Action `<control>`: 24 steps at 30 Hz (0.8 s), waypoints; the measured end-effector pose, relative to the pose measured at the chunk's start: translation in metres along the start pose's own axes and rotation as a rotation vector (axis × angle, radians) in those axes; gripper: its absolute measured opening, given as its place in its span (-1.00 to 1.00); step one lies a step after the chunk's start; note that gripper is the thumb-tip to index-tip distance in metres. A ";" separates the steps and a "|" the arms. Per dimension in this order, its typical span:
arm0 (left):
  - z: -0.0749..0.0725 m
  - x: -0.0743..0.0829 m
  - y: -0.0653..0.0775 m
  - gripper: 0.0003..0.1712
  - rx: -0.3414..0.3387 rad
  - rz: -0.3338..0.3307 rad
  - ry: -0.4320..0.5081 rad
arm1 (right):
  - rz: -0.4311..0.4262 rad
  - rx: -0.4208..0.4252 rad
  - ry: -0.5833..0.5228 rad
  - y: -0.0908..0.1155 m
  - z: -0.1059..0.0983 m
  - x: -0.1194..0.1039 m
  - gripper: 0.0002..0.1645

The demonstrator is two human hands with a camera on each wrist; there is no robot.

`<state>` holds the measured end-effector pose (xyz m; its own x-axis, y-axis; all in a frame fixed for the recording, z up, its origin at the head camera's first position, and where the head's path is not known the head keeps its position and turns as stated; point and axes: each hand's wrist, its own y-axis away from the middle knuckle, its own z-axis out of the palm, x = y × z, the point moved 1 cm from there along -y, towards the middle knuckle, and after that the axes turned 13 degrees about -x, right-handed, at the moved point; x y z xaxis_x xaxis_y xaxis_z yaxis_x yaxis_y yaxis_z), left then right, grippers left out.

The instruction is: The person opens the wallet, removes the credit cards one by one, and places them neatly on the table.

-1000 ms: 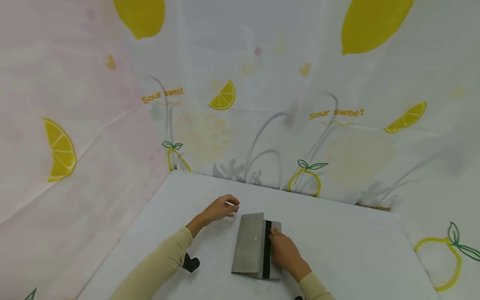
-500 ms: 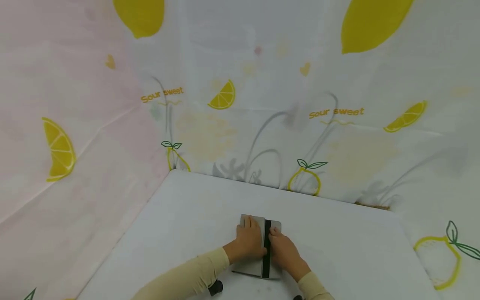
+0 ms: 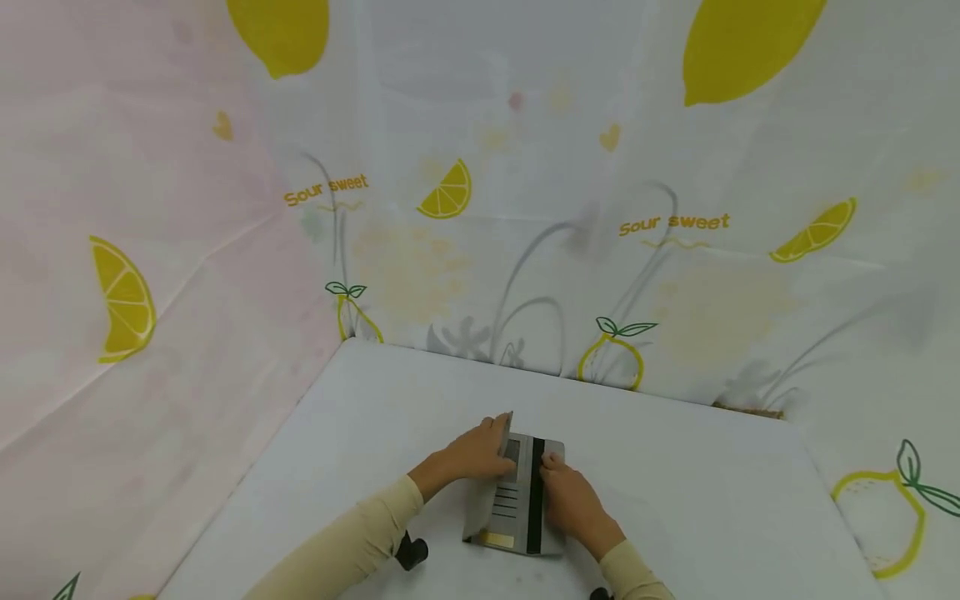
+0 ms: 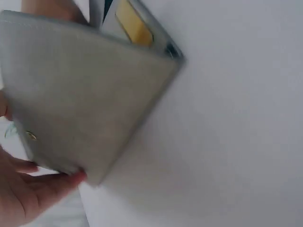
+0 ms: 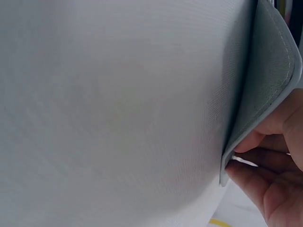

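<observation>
A grey folding wallet [image 3: 506, 521] lies on the white table, with its left cover raised at an angle. My left hand [image 3: 474, 452] grips that cover near its far edge; in the left wrist view, the cover [image 4: 85, 90] bears a small metal snap [image 4: 31, 135]. Beneath it show dark slot lines, a grey window and a yellow piece [image 3: 497, 540]. A black strip [image 3: 535, 500] runs lengthwise on the right part. My right hand [image 3: 573, 504] holds the right flap; in the right wrist view, thumb and fingers pinch the flap's edge [image 5: 262, 75].
The white table [image 3: 690, 500] meets a lemon-printed cloth backdrop [image 3: 480, 250] behind and a pinkish cloth side [image 3: 172, 350] at left. A black wrist-worn fitting [image 3: 412, 552] sits under the left sleeve.
My left hand reached over to the wallet, lay on its cover, then lifted that cover leftward, exposing the slots inside. My right hand stayed on the right flap.
</observation>
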<state>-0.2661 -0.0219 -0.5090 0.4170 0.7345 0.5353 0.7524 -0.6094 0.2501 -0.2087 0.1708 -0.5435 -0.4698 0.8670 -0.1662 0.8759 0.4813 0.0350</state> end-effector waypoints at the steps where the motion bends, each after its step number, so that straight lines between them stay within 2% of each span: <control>1: -0.003 -0.008 0.003 -0.02 0.021 0.019 0.044 | 0.000 0.002 -0.006 0.000 0.000 0.000 -0.46; 4: -0.011 -0.035 0.013 -0.02 0.093 0.070 0.109 | 0.005 -0.010 -0.028 0.000 0.000 -0.001 -0.50; 6: -0.012 -0.052 0.020 -0.04 0.126 0.087 0.119 | 0.010 -0.022 -0.031 0.000 0.000 -0.001 -0.51; 8: -0.013 -0.066 0.026 -0.05 0.144 0.076 0.086 | 0.018 -0.032 -0.029 0.001 -0.001 -0.001 -0.52; 12: -0.010 -0.087 0.034 -0.04 0.181 0.058 -0.039 | 0.035 -0.045 -0.031 0.003 -0.004 0.000 -0.50; 14: -0.008 -0.094 0.036 -0.05 0.200 0.071 -0.084 | 0.039 -0.051 -0.040 0.003 -0.005 -0.001 -0.49; 17: -0.006 -0.098 0.037 -0.07 0.218 0.125 -0.084 | 0.043 -0.058 -0.046 0.001 -0.006 -0.001 -0.47; 22: -0.009 -0.100 0.036 -0.01 0.210 0.201 -0.034 | 0.042 -0.060 -0.052 0.000 -0.005 -0.001 -0.45; 24: -0.008 -0.102 0.035 0.00 0.185 0.208 0.036 | 0.044 -0.068 -0.060 0.000 -0.004 -0.002 -0.44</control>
<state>-0.2866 -0.1204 -0.5482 0.5564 0.5864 0.5886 0.7343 -0.6786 -0.0181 -0.2088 0.1699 -0.5388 -0.4218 0.8791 -0.2219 0.8850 0.4524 0.1098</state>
